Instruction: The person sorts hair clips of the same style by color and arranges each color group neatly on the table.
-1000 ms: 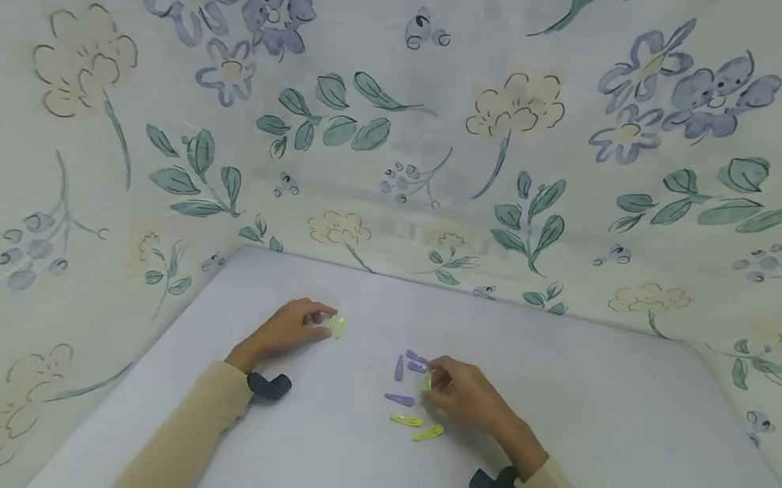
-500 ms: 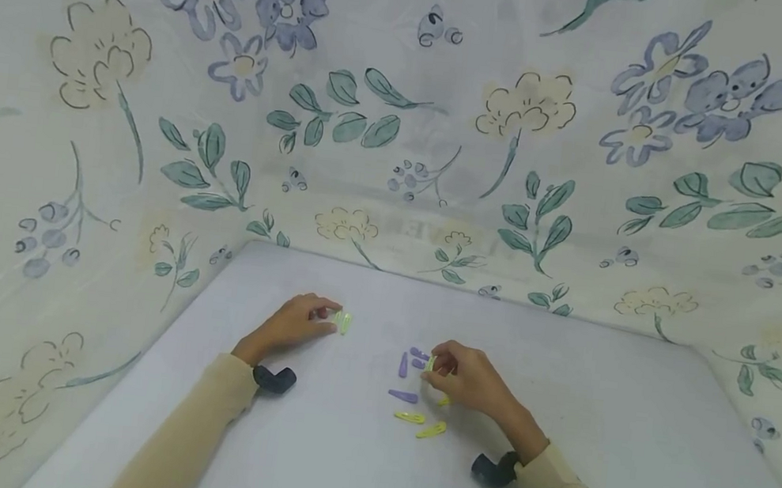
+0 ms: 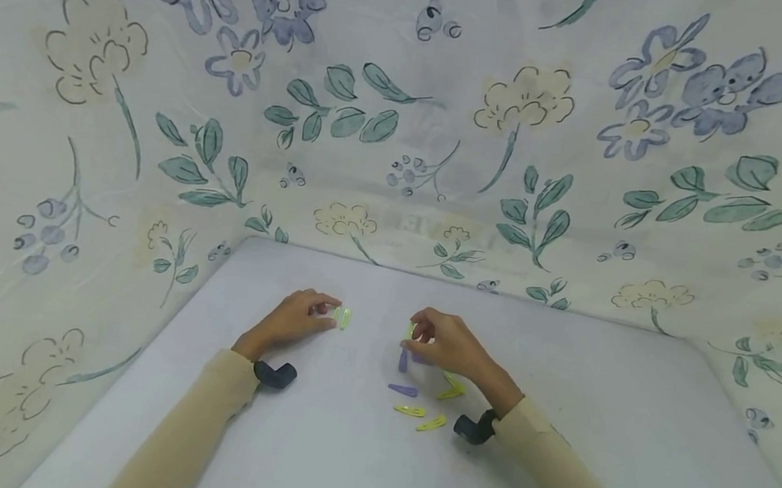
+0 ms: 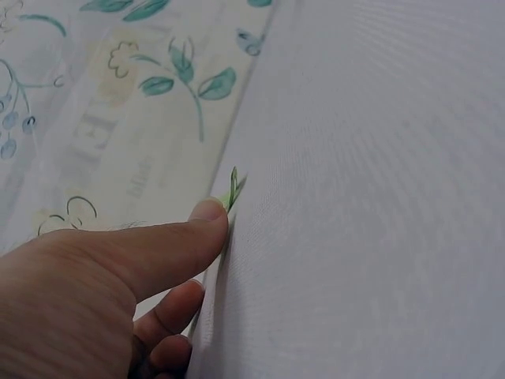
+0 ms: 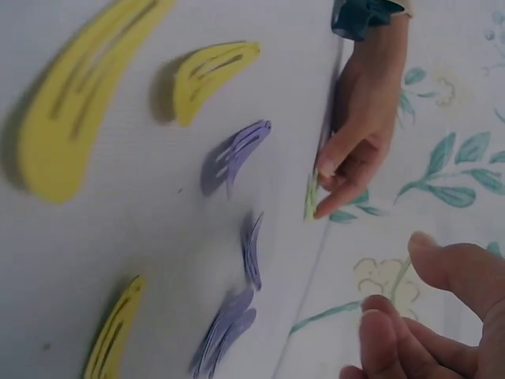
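My left hand (image 3: pixel 288 321) rests at the far left of the white table, thumb and forefinger at the two ends of a light green snap hair clip (image 3: pixel 337 315). A second light green hair clip (image 3: pixel 346 319) lies just right of it. In the left wrist view the thumb hides most of the green clip (image 4: pixel 233 188). My right hand (image 3: pixel 453 344) pinches another light green hair clip (image 3: pixel 410 330) upright between thumb and fingers, over the purple clips. A purple hair clip (image 3: pixel 403 361) shows below its thumb; others are partly hidden by that hand.
Another purple clip (image 3: pixel 403 390) lies nearer me, with a yellow clip (image 3: pixel 409 410) and a second yellow clip (image 3: pixel 431 423) in front. More yellow clips (image 3: pixel 451 391) lie under the right wrist. A floral-print sheet (image 3: pixel 400 157) rises behind the table (image 3: pixel 341 445).
My right hand has moved left and farther from me with its green clip, passing over the purple clips and uncovering yellow ones. The left hand has stayed by its green clips.
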